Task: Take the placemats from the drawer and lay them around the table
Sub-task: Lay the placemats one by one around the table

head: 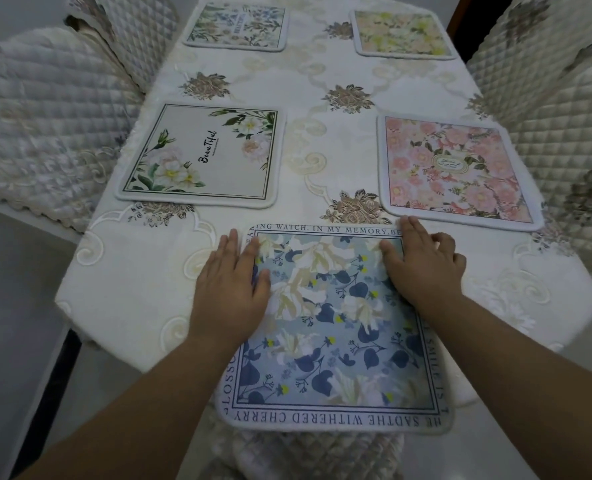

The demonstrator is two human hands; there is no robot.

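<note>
- The blue placemat is seen lying flat at the lower centre of the frame, on the near end of the tabletop, with its near edge hanging slightly past the tabletop's rim.
- The left hand is laid palm-down on the mat's left edge, fingers extended and lightly spread toward the top of the frame; nothing is gripped.
- The right hand is pressed on the mat's upper right corner, its fingers partly curled; whether the edge is pinched cannot be told.
- The mat's longer axis is judged to run from lower frame to upper frame, away from the person, and it sits a little askew, its far edge tipped leftward.
- The mat lies directly between the two hands, so both are equally near; the right hand is further up the frame, just beside the pink placemat at middle right.
- Four other mats are already laid: the white "Beautiful" placemat at middle left, the pink one opposite, the green floral placemat at upper left and the yellow floral placemat at upper right.
- The coming move is judged to be a small squaring push away from the person, to bring the overhanging edge onto the tabletop.
</note>
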